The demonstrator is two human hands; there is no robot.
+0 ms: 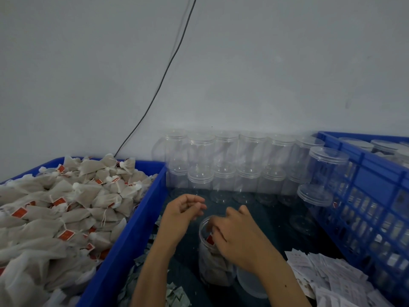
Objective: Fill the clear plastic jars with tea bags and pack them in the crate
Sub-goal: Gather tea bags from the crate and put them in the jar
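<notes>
- risk: crate (363,173) on the right sits well apart from the open jar (212,258); a lidless carry could spill bags. loose lid (250,282) lies just beside the jar.
- risk: stacked empty jars (223,165) stand close behind; a wide reach could topple them.
- risk: jar looks near full w/ tea bags (212,267), so pressing could tip it.
- right hand (236,238) over jar mouth, fingers curled inside; whether they pinch a bag, can't tell.
- left hand (183,213) just left of jar, loosely curled, holding nothing.
</notes>
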